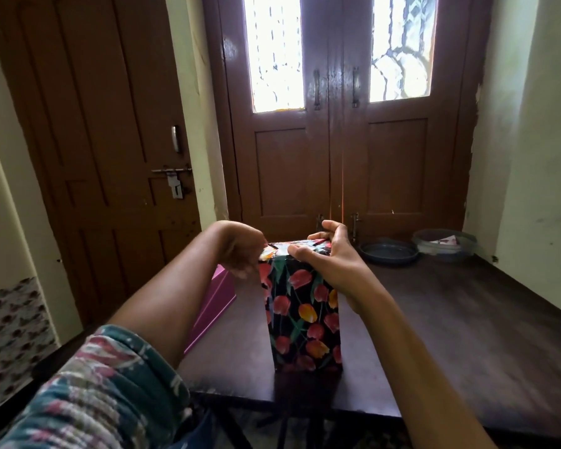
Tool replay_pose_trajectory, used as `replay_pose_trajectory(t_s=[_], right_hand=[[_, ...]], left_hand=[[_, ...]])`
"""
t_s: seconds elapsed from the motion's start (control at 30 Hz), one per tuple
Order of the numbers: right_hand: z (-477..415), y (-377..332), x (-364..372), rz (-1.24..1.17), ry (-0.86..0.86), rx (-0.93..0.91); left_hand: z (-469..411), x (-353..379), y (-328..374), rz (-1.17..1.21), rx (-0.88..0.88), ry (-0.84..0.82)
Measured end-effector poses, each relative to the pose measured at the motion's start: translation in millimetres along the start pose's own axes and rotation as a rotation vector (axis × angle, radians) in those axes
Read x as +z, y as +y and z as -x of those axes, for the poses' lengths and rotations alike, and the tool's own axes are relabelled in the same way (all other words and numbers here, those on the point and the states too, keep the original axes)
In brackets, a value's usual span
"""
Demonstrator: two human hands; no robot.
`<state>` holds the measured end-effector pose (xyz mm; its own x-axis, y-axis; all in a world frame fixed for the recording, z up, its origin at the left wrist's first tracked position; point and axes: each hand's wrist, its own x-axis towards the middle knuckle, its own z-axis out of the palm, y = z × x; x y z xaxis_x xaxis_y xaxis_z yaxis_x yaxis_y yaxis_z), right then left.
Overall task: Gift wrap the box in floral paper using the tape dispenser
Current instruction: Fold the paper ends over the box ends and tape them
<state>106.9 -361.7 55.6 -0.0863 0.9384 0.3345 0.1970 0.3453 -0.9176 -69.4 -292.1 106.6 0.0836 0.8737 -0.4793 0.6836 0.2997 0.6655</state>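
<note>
A tall box (305,315) stands upright on the dark table (450,335), covered in black paper with red and orange tulips. At its top end the paper (284,249) shows its white inner side. My left hand (240,251) has curled fingers pinching the paper flap at the top left corner. My right hand (329,254) spans the top right, thumb on the near edge and fingers curled over the far edge. No tape dispenser is visible.
A pink box or lid (212,306) lies on the table behind my left forearm. A dark round dish (389,252) and a clear tub (446,244) sit at the back right by the brown double door (340,140).
</note>
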Motion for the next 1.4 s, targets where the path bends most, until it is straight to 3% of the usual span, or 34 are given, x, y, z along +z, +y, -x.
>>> replay_pose_trajectory(t_s=[0.07,0.1,0.17,0.23,0.4,0.57,0.67,0.83,0.97,1.03,1.13,1.23,1.4], right_hand=[[1.1,1.4,-1.2,-0.007,0.003,-0.007],[1.3,1.8,-1.3,-0.01,0.001,-0.011],[0.6,2.8,-0.8,-0.008,-0.003,-0.01],[-0.9,3.9,-0.1,0.002,-0.001,-0.006],[0.8,5.0,-2.8,0.081,-0.045,-0.067],[-3.5,5.4,-8.1,0.279,-0.054,-0.118],[-8.5,7.2,-11.9,0.457,0.018,-0.203],[-8.4,9.6,-20.2,0.608,0.032,-0.283],[-5.6,7.9,-21.0,0.64,0.026,-0.32],[-4.4,6.8,-22.6,0.534,0.056,-0.232],[-6.2,13.4,-29.3,0.242,0.035,0.101],[-7.6,18.2,-33.2,0.106,-0.062,0.39],[-9.2,35.0,-30.0,0.054,-0.046,0.279]], left_hand=[[-1.2,-7.5,-3.2,0.118,0.162,0.273],[0.7,-9.9,-4.6,0.152,0.289,0.322],[10.4,-6.7,-7.8,0.137,0.52,0.232],[21.8,1.3,-12.2,0.01,0.608,0.139],[30.0,17.3,-20.6,-0.124,0.563,0.081],[30.3,15.2,-20.5,-0.344,0.356,0.13],[31.3,14.9,-27.0,-0.207,0.409,0.195],[36.4,16.2,-44.7,-0.067,0.539,-0.028],[26.7,28.2,-50.0,0.007,0.599,-0.018],[21.3,32.4,-51.4,0.067,0.647,-0.012],[16.8,36.7,-50.5,0.108,0.741,0.03],[11.3,43.1,-46.3,0.054,0.872,0.161],[-17.7,61.5,-56.3,-0.031,1.006,0.357]])
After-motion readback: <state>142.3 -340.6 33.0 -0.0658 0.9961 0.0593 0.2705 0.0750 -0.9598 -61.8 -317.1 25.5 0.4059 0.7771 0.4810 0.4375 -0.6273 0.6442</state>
